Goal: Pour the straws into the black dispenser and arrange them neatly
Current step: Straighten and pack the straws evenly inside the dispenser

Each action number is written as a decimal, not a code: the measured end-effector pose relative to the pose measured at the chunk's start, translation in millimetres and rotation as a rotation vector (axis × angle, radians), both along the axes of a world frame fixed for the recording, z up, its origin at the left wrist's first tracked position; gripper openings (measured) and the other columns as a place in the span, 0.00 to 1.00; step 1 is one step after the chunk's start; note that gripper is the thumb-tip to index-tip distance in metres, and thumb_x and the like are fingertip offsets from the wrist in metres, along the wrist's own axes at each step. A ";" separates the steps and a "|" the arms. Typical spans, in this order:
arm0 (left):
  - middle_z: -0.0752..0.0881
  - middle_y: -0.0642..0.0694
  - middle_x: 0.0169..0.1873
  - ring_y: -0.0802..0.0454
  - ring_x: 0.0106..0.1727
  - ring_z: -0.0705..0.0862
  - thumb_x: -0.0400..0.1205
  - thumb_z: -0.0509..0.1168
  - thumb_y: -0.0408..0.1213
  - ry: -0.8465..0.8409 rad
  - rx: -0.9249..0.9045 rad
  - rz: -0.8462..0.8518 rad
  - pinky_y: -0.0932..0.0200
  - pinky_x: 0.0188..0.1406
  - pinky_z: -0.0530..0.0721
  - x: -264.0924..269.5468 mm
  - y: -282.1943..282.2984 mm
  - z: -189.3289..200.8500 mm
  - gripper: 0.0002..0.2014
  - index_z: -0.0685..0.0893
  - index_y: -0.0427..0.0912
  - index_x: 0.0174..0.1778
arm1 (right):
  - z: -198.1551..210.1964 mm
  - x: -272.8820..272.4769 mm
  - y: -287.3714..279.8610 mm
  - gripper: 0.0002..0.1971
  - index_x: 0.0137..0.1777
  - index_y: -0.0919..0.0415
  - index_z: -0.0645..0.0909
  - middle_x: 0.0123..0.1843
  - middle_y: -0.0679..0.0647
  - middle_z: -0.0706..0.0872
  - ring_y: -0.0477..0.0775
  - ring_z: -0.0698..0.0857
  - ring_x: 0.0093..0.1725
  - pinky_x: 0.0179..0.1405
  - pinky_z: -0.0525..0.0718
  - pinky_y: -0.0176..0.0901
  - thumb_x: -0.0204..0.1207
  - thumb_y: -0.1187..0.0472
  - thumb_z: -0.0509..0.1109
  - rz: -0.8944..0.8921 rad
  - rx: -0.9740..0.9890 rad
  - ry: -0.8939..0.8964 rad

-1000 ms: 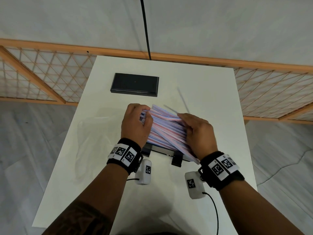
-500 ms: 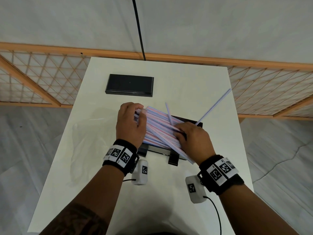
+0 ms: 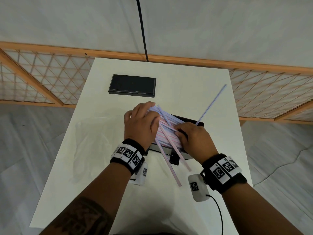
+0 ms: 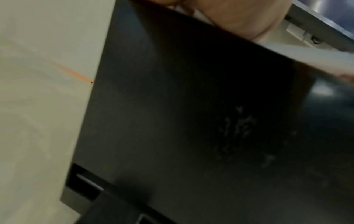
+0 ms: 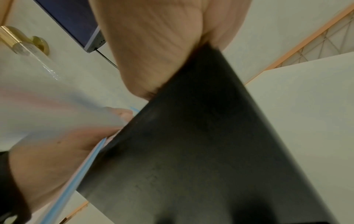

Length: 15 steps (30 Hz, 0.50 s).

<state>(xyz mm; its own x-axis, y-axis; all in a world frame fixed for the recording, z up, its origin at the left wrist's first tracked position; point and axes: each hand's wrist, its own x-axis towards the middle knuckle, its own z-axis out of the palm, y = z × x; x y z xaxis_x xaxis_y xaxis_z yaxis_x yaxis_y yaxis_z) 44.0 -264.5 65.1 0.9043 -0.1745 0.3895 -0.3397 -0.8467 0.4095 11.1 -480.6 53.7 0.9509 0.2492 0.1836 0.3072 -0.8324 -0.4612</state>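
The black dispenser [image 3: 199, 123] stands mid-table, filled with a slanted pile of pink- and blue-striped straws [image 3: 167, 133]. My left hand [image 3: 140, 124] cups the pile's left ends, fingers curled over them. On the right end my right hand [image 3: 194, 138] bears down with curled fingers. One straw [image 3: 211, 102] pokes out toward the back right. Two loose straws [image 3: 167, 164] hang over the front wall toward me. In the wrist views the dispenser wall [image 4: 191, 106] [image 5: 210, 151] fills most of the picture, and my fingertips are hidden.
The dispenser's black lid [image 3: 132, 85] lies flat at the back left of the white table [image 3: 101, 167]. A clear plastic wrapper [image 3: 89, 136] lies left of the dispenser. A wooden lattice rail [image 3: 33, 78] runs behind the table, and a black cable [image 3: 142, 31] hangs down the wall.
The bundle has sunk from above the dispenser into it. One straw flicked out to the back right. Two straws slid forward over the front wall.
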 end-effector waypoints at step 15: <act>0.81 0.52 0.61 0.50 0.63 0.79 0.78 0.68 0.43 0.106 0.012 0.190 0.46 0.61 0.73 3.3 -15.3 0.7 0.03 0.81 0.49 0.40 | 11.5 15.3 -10.6 0.20 0.68 0.58 0.75 0.62 0.57 0.81 0.61 0.82 0.64 0.58 0.73 0.42 0.84 0.45 0.68 -0.783 0.621 0.368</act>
<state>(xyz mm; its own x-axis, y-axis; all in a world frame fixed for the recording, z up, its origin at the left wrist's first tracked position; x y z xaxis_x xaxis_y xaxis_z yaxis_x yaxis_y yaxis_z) 47.3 -279.8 65.8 0.9571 -0.0014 0.2899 -0.1297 -0.8963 0.4241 26.4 -491.3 65.2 0.8283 -0.4948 -0.2629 -0.4568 -0.3246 -0.8283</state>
